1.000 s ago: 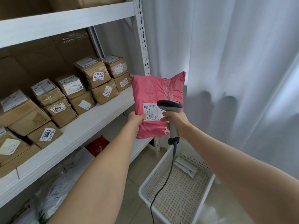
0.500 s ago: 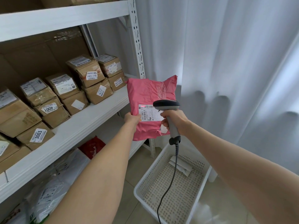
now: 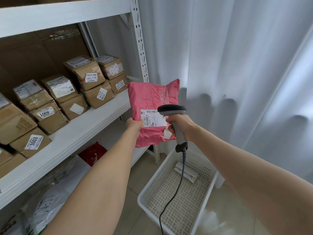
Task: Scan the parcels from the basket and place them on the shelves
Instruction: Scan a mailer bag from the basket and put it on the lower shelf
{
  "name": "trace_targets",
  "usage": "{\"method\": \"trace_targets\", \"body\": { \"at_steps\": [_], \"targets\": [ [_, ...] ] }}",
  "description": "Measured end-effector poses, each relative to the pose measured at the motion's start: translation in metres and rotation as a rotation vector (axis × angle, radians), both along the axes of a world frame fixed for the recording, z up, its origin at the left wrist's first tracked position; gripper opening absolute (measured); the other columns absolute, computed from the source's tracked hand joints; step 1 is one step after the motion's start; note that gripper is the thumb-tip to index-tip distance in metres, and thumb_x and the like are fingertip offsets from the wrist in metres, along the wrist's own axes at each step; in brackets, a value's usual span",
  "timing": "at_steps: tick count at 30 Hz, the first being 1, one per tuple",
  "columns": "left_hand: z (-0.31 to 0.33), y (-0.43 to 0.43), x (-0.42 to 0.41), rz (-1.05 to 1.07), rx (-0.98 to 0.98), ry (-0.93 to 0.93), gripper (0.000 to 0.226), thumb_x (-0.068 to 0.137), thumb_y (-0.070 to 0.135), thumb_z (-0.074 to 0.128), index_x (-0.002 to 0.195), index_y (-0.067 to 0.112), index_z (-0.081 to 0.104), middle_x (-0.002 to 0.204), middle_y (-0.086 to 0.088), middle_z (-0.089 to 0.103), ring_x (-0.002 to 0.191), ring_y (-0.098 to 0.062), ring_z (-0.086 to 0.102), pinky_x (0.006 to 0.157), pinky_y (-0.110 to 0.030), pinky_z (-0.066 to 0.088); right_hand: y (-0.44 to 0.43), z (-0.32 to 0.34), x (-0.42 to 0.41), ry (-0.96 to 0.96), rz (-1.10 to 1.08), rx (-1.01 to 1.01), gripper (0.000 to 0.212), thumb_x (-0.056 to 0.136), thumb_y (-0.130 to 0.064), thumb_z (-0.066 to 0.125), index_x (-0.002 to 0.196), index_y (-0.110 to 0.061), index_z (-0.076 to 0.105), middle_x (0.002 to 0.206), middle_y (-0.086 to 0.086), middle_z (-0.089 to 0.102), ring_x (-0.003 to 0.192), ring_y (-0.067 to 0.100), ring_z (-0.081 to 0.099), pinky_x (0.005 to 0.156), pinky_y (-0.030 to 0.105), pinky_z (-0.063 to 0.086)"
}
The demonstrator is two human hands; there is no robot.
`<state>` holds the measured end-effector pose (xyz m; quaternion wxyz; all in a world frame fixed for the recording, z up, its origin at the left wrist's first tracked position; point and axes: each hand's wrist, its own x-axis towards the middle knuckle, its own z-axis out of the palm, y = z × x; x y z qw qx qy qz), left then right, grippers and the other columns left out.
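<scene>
Hidden: the scanner head covers the right end of the label, and its window faces away, so no beam can be made out; the fine print on the label is too small to read beyond "507 PBD2 T70".
Cut off: the bags under the shelf run out of the bottom left corner and are blurred; the boxes at far left are cropped by the edge.
Parcel: a pink plastic mailer, creased, held upright in the air just off the front edge of the middle shelf and above the basket. A strip of clear tape runs down its upper right, and a torn white tag sticks out at its lower right.
Left hand: the left hand pinches the mailer's left edge, thumb on the label's corner.
Right hand: the right hand is clenched around the scanner's grey handle, the dark head held close to the label; whether they touch cannot be told.
Cord: a black cable hangs from the handle down across the basket.
Basket: white, perforated, on the tiled floor, holding one flat pale packet at its far end.
Shelf: brown taped boxes in stacked rows, stickers reading 4001 and 3003; a red bag lies on the level below.
Backdrop: a white curtain hangs to the right.
</scene>
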<state>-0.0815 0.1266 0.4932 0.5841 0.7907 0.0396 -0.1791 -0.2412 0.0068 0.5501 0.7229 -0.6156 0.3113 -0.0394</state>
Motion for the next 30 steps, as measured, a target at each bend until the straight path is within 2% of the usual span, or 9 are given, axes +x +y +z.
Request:
{"method": "trace_targets", "body": {
  "at_steps": [5,8,13,19,30],
  "targets": [
    [-0.001,0.001,-0.002,0.000,0.004,-0.005,0.035,0.093,0.005,0.058,0.126,-0.002,0.052,0.122,-0.017,0.062,0.107,-0.030,0.063,0.095,-0.039,0.050,0.000,-0.002,-0.001,-0.014,-0.003,0.029,0.011,0.084,-0.008,0.059,0.093,-0.005,0.053,0.060,0.012,0.054,0.043,0.018,0.045,0.045,0.021,0.039],
    [-0.001,0.003,-0.002,0.001,0.001,0.005,0.034,0.092,0.005,0.058,0.125,-0.002,0.052,0.120,-0.017,0.063,0.106,-0.029,0.064,0.094,-0.038,0.051,0.002,-0.003,0.000,-0.044,-0.001,0.074,0.010,0.085,-0.009,0.063,0.092,-0.006,0.058,0.072,0.015,0.065,0.046,0.018,0.054,0.046,0.022,0.044],
    [0.000,0.007,-0.003,0.003,0.006,0.015,0.036,0.092,0.006,0.059,0.127,-0.001,0.052,0.121,-0.016,0.063,0.106,-0.030,0.063,0.096,-0.041,0.050,0.004,-0.004,0.002,-0.051,0.001,0.081,0.013,0.084,-0.009,0.065,0.096,-0.006,0.059,0.078,0.016,0.066,0.048,0.019,0.055,0.047,0.023,0.045],
    [0.001,0.013,-0.001,0.006,0.011,0.009,0.036,0.092,0.007,0.059,0.127,0.000,0.053,0.121,-0.016,0.063,0.106,-0.030,0.063,0.097,-0.041,0.050,0.005,-0.004,0.000,-0.015,0.007,0.056,0.013,0.084,-0.008,0.062,0.094,-0.004,0.055,0.063,0.013,0.059,0.044,0.017,0.052,0.045,0.021,0.043],
    [0.002,0.022,-0.004,0.007,0.020,0.021,0.039,0.092,0.008,0.060,0.128,0.000,0.052,0.123,-0.015,0.062,0.108,-0.030,0.062,0.098,-0.044,0.049,0.004,-0.009,0.001,0.013,0.038,0.051,0.009,0.083,-0.009,0.061,0.085,-0.006,0.052,0.058,0.009,0.052,0.044,0.018,0.047,0.047,0.023,0.041]
  ]
}}
